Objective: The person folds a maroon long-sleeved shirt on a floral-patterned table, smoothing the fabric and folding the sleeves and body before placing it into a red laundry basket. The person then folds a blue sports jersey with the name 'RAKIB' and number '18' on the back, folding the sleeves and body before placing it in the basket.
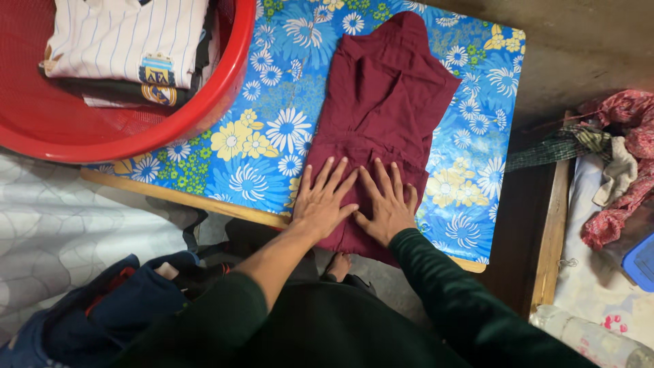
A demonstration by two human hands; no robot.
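A dark maroon garment (pixel 388 102) lies folded lengthwise on a small table covered with a blue flowered cloth (pixel 272 129). My left hand (pixel 324 197) and my right hand (pixel 387 201) rest flat side by side on the garment's near end, fingers spread, thumbs almost touching. Both hands press on the cloth and grip nothing. The garment's near edge hangs a little over the table's front edge. I wear dark green sleeves.
A red plastic tub (pixel 204 102) at the upper left holds a folded white striped shirt (pixel 129 37) on dark clothes. Dark blue clothes (pixel 116 307) lie at the lower left. Crumpled red and checked cloths (pixel 613 157) and a plastic bottle (pixel 586 337) sit at the right.
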